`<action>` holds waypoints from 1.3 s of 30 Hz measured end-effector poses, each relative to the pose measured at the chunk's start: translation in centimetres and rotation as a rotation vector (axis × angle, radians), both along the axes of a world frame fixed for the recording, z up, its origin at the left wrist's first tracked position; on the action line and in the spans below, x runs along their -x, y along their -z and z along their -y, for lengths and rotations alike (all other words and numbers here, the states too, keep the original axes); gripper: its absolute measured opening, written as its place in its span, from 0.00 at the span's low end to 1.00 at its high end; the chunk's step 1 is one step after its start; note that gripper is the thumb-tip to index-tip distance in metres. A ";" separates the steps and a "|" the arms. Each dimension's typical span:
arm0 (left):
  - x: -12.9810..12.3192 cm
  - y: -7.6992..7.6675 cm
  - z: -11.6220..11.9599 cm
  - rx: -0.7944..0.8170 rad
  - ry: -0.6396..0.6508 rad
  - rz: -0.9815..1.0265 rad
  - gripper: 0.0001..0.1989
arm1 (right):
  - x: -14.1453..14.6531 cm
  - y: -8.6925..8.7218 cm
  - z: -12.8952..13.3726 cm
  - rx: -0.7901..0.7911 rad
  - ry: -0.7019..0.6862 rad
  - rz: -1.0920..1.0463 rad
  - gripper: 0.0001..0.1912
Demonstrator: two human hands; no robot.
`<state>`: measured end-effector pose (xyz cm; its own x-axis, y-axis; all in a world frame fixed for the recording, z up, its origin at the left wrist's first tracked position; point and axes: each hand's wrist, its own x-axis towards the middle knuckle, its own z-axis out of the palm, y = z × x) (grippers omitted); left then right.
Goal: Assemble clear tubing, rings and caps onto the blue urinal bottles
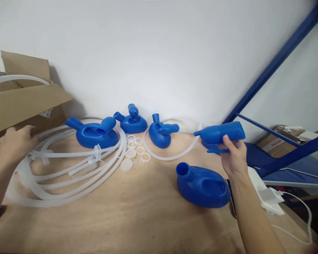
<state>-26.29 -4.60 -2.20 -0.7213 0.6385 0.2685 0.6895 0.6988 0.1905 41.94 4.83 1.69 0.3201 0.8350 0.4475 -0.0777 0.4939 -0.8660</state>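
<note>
My right hand (234, 155) is closed around a blue funnel-shaped plastic piece (219, 133), its wide mouth to the right. Just below it, a blue bottle (205, 187) lies on the wooden table (122, 218), neck up at its left. At the far left, my left hand (14, 144) is near the cardboard box and the coiled clear tubing (66, 195); its fingers are partly hidden, and whether it holds anything cannot be made out.
Three blue bottles with funnels (96, 139) stand toward the wall, near white rings and caps (126, 164). A cardboard box (29, 102) is at the left. A power strip (265, 197) and blue metal frame (275, 60) are at the right.
</note>
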 end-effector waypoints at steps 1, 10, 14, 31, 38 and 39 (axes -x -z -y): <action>-1.1 -0.2 0.0 0.072 0.005 -0.054 0.27 | 0.1 0.1 1.2 -0.014 0.004 0.012 0.21; -16.1 4.5 1.3 0.032 0.824 -0.145 0.27 | 1.0 5.2 4.2 0.056 -0.022 0.041 0.29; -22.3 10.5 2.9 0.012 1.035 -0.116 0.31 | 2.6 6.1 2.6 0.164 -0.146 -0.068 0.28; -30.6 3.7 2.4 -0.269 1.280 0.091 0.35 | 5.8 3.6 4.8 -0.025 -0.252 0.261 0.29; -39.8 -1.8 0.7 -0.287 1.502 0.641 0.35 | 4.2 1.7 7.7 -0.141 -0.375 0.696 0.43; -40.5 -1.6 0.3 -0.284 1.498 0.705 0.35 | 3.0 1.9 7.6 -0.126 -0.361 0.752 0.45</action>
